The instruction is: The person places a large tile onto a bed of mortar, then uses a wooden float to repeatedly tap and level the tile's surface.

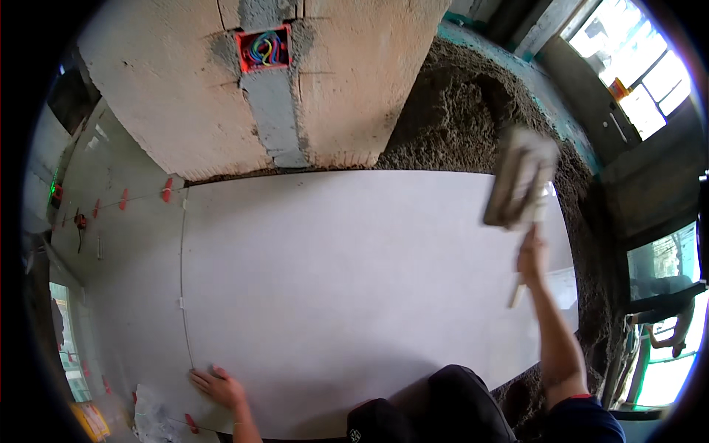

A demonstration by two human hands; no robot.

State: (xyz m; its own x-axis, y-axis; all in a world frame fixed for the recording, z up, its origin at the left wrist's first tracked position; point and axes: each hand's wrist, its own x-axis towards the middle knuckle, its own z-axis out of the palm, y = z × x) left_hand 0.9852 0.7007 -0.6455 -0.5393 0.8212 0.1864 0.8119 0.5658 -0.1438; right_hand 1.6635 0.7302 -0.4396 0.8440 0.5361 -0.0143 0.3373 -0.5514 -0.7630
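A large white tile (354,258) lies before me, its left edge along a joint with the neighbouring tile (125,295), where small spacers sit. My left hand (221,387) rests flat with fingers apart on the tile near the lower end of that joint. My right hand (532,258) grips the handle of a large mallet (518,181), raised over the tile's right part, its blocky head smeared by motion. My dark-clad knees (461,402) are at the lower edge.
A pillar (340,88) with a red wire box stands behind the tile. Dark mortar (458,88) borders it at back and right. Red wedges (123,199) and a tape measure (80,221) lie at left. A yellow bucket (92,421) is lower left, windows (620,52) at the sides.
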